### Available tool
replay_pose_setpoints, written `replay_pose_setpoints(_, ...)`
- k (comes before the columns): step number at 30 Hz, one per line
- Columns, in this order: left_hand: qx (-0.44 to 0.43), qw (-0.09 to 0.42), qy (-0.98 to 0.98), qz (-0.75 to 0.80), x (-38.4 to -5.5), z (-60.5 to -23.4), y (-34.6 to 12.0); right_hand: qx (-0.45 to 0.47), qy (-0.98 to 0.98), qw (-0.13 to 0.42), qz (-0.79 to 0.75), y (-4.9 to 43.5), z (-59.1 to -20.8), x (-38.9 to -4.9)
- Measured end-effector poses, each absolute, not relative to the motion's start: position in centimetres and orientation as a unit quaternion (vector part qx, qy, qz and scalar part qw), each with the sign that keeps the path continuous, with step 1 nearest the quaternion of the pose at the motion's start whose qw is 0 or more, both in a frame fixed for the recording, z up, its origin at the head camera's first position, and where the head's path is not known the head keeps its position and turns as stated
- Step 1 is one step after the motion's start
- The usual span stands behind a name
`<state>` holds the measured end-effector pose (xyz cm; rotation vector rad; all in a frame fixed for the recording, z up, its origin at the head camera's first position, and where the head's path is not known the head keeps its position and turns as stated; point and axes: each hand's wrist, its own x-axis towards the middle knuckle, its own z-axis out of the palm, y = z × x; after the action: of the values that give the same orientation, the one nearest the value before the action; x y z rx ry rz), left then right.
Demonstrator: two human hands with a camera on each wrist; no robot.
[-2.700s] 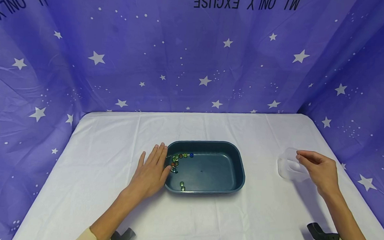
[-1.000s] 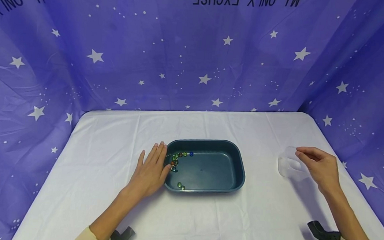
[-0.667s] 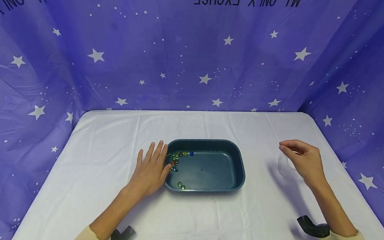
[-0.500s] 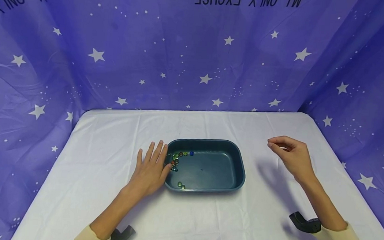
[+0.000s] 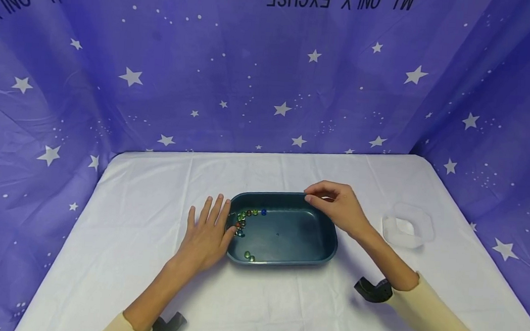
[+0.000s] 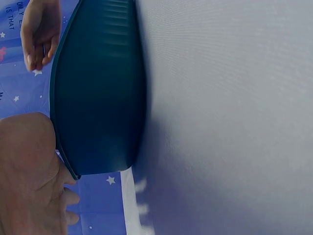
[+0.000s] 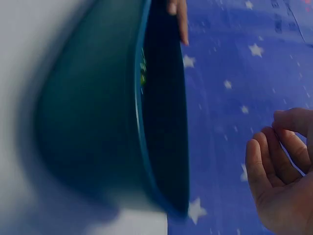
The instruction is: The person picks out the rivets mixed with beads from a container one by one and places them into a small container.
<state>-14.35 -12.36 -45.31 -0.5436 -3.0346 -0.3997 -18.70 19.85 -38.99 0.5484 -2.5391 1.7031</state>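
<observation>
Over tray (image 5: 287,243), right hand (image 5: 340,206) hovering, fingers bent, holding nothing visible; left hand (image 5: 205,239) touching edge, fingers straight; marbles (image 5: 242,224) remaining inside.

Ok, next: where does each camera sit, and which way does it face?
Head: worn on the head, looks forward and down at the tray, marbles and clear container; left hand, right hand and forearms show.
Left wrist: on that wrist, sideways, faces the tray's outside; left hand close, right hand beyond.
Right wrist: on that wrist, faces the tray's outside, blurred; right hand at right edge, part of left hand at top.
Both wrist views share the tray and starry curtain.
</observation>
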Motion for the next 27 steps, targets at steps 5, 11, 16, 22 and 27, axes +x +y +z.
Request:
replay_pose_setpoints(5,-0.171,0.01,-0.976,-0.133,-14.3,-45.3,-12.4,0.209,-0.803,-0.028,0.558,16.4,-40.1,-19.2)
replay_pose_setpoints(11,-0.17,0.007,-0.977,-0.129,-14.4,-45.2,-12.3,0.213,-0.795,-0.075,0.564,13.1,-42.1,-19.7)
replay_pose_setpoints(16,-0.17,0.006,-0.977,-0.13,-14.5,-45.2,-12.3,0.213,-0.8,-0.101,0.551,11.0,-44.0,-20.2)
replay_pose_setpoints(22,-0.174,0.014,-0.976,-0.129,-14.5,-45.2,-12.3,0.216,-0.82,-0.109,0.519,9.2,-45.4,-20.8)
replay_pose_setpoints(27,-0.177,0.021,-0.975,-0.131,-14.3,-45.2,-12.3,0.222,-0.832,-0.119,0.495,8.2,-46.1,-21.1)
